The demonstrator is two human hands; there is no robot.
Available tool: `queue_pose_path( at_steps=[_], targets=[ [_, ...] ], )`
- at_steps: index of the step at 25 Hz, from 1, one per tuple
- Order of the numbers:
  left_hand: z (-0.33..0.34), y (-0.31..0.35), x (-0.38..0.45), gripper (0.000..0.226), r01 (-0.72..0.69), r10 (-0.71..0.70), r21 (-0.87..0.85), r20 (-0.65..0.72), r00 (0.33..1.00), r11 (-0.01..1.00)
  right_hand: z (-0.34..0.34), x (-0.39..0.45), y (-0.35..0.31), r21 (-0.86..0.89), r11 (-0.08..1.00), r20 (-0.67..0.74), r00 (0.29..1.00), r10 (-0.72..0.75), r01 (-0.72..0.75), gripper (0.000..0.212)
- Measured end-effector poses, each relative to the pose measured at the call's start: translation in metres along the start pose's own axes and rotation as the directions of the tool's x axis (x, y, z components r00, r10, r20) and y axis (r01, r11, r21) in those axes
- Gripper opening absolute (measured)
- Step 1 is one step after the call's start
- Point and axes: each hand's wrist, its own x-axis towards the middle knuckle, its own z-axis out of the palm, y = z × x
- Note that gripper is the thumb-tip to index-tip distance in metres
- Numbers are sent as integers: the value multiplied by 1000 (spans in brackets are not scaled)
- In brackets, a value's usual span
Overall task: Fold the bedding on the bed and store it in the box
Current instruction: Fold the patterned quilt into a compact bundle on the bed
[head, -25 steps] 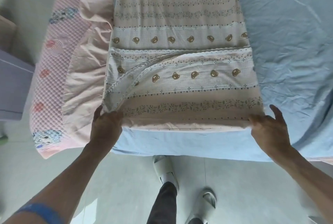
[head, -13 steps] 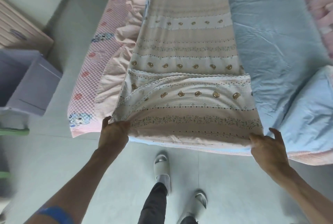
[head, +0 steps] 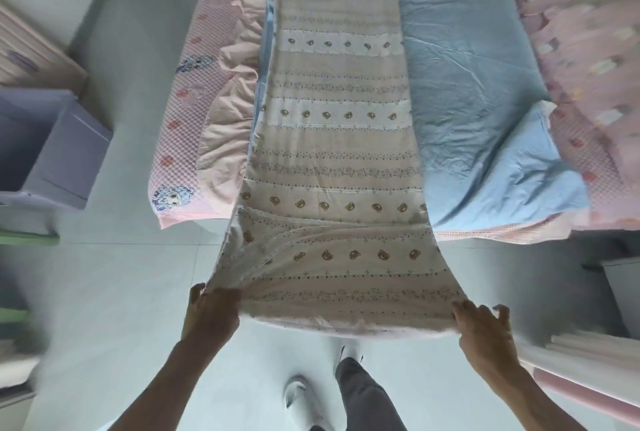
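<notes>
A long, narrow folded quilt (head: 339, 139), beige and white stripes with small bear prints, runs down the middle of the bed (head: 467, 60) and hangs past its foot over the floor. My left hand (head: 213, 309) grips the quilt's near left corner. At the near right corner, my right hand (head: 485, 330) holds the edge. The near end is lifted off the bed and stretched between both hands. A grey-lilac open box (head: 52, 150) stands on the floor at the left.
A blue sheet covers the mattress, its corner (head: 512, 174) turned up at the right. Pink quilted bedding (head: 194, 112) hangs off the left side and more lies at the right (head: 581, 49). My legs and white shoes (head: 298, 396) stand on the pale tiled floor. Furniture sits at the right edge.
I have stepped back from the bed, drawing the quilt's near end toward me and off the foot of the bed. Both hands keep their hold on the corners.
</notes>
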Motion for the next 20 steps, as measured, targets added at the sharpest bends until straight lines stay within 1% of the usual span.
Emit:
queue_pose_path(
  at_steps=[1, 2, 3, 4, 6, 7, 8, 9, 10, 11, 13, 15, 16, 17, 18, 19, 20],
  targets=[
    [-14, 0, 7, 28, 40, -40, -7, 30, 999, 999, -10, 10, 0, 3, 1000, -9, 1000, 22, -22, 51],
    [-25, -1, 17, 25, 76, -75, -27, 32, 997, 997, -23, 23, 0, 23, 998, -6, 998, 61, -61, 46],
    [-34, -2, 29, 25, 84, -85, -72, -9, 996, 994, -34, 39, 3, 58, 993, -17, 995, 100, -99, 41],
    [-45, -4, 44, 25, 65, -73, -113, -73, 995, 992, -45, 59, 8, 88, 987, -34, 990, 134, -131, 36],
    [-68, -3, 76, 15, -17, -4, -106, -194, 981, 994, -62, 107, 18, 127, 976, -85, 978, 189, -178, 21],
    [-80, -2, 96, 13, -48, 24, -108, -216, 976, 993, -68, 133, 23, 160, 967, -111, 969, 219, -199, 16],
    [-91, -2, 122, 15, -58, 31, -115, -224, 974, 992, -73, 161, 27, 210, 951, -124, 959, 255, -226, 15],
    [-100, -2, 151, 20, -25, -5, -142, -213, 977, 990, -75, 191, 30, 267, 932, -139, 948, 288, -244, 18],
    [-108, -3, 184, 24, 42, -75, -168, -193, 978, 985, -77, 223, 33, 332, 902, -140, 931, 338, -277, 22],
    [-117, -4, 215, 29, 97, -133, -214, -163, 978, 972, -76, 253, 36, 403, 858, -121, 911, 394, -317, 25],
    [-126, -8, 278, 34, 136, -181, -316, -119, 976, 939, -70, 320, 44, 537, 758, -42, 885, 463, -371, 25],
    [-127, -1, 345, 21, 222, -252, -420, -17, 968, 880, -49, 388, 47, 635, 650, 50, 863, 504, -416, 23],
    [-131, 3, 363, 11, 247, -268, -471, 22, 963, 847, -44, 407, 43, 678, 603, 97, 864, 494, -421, 21],
    [-117, 1, 400, 3, 260, -278, -495, 39, 960, 829, -20, 442, 42, 720, 540, 164, 863, 478, -436, 20],
    [-94, -1, 452, 4, 290, -309, -511, 49, 950, 809, 16, 492, 44, 752, 475, 208, 848, 487, -458, 20],
    [-95, -2, 459, 8, 313, -343, -548, 51, 938, 776, 18, 501, 45, 769, 435, 226, 836, 501, -469, 21],
    [-91, -1, 470, 11, 333, -362, -602, 77, 929, 726, 22, 512, 43, 770, 427, 235, 832, 502, -475, 21]
  ],
)
